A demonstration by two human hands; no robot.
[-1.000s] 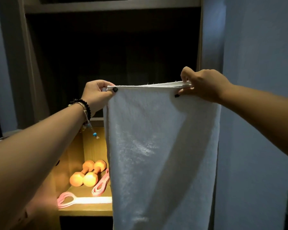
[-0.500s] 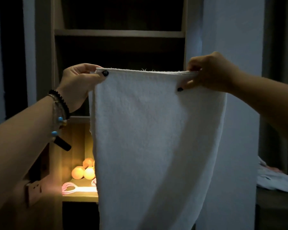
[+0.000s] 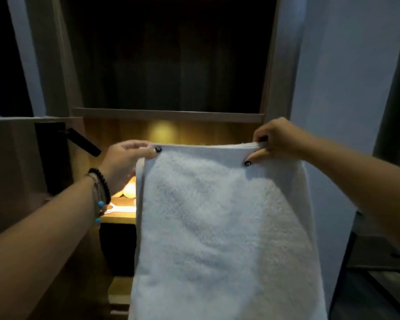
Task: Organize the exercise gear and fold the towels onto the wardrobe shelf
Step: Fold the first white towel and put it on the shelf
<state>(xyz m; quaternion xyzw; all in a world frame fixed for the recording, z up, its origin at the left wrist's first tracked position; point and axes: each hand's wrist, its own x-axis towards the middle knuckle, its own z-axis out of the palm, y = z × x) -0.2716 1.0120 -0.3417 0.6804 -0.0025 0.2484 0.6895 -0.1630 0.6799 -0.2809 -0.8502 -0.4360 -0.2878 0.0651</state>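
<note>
A white towel hangs doubled in front of the wardrobe. My left hand pinches its top left corner and my right hand pinches its top right corner, thumbs on the near side. Behind the towel's left edge, on the lit wooden shelf, part of an orange dumbbell and a bit of pink band show. The towel hides the rest of that shelf.
A dark, deep wardrobe compartment opens above the lit shelf, edged by a wooden board. A black bracket sticks out at the left. A pale wall stands at the right, with dark furniture low beside it.
Both hands have come lower in view with the towel held stretched between them. The view has tilted and moved closer to the wardrobe, and the towel now covers most of the lit shelf.
</note>
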